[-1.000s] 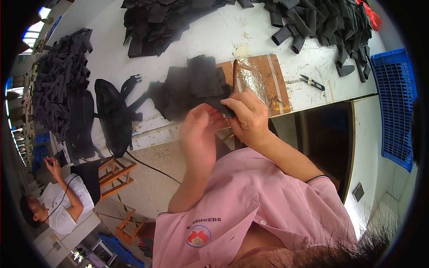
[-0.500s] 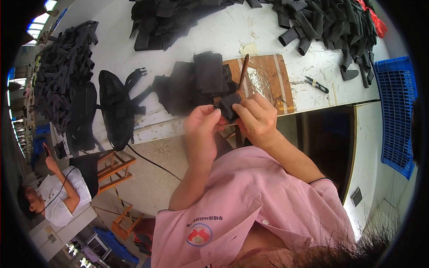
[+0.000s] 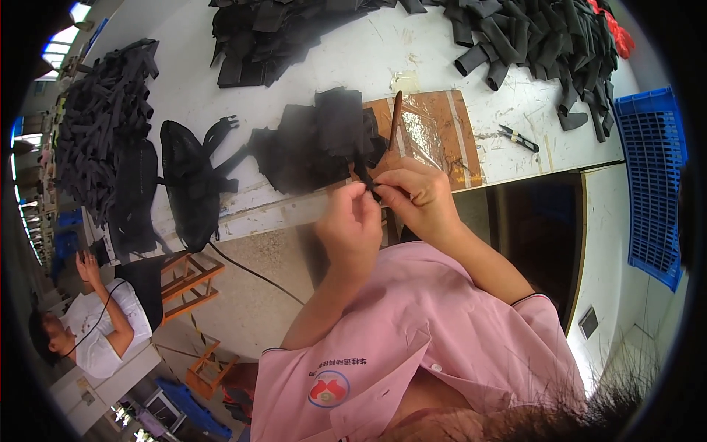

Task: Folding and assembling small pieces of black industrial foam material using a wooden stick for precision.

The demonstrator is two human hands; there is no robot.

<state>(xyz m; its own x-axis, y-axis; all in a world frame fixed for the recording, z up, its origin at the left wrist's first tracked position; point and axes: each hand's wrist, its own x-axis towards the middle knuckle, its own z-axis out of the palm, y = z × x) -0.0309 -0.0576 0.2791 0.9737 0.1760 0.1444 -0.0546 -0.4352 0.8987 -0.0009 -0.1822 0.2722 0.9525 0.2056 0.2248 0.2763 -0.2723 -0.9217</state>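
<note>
At the table's front edge, my left hand [image 3: 349,221] and my right hand [image 3: 421,197] meet, both closed in a pinch. Between their fingertips is a small black fabric piece [image 3: 364,171], seen narrow and edge-on, its lower end hidden by the fingers. Just beyond lies a stack of flat black fabric pieces [image 3: 298,147]. A brown pointed stick [image 3: 397,121] rests on a brown board [image 3: 449,132] with clear tape over it, close to my right hand.
Thread snips [image 3: 520,138] lie right of the board. Heaps of black fabric tubes [image 3: 545,44] and strips [image 3: 103,125] cover the far right and left. A black pouch with straps [image 3: 190,184] sits at left. A blue crate [image 3: 652,184] stands right; another person [image 3: 103,324] works at far left.
The black piece has turned from a broad folded face to a narrow edge between my fingers. My left hand has moved right, closer to my right hand.
</note>
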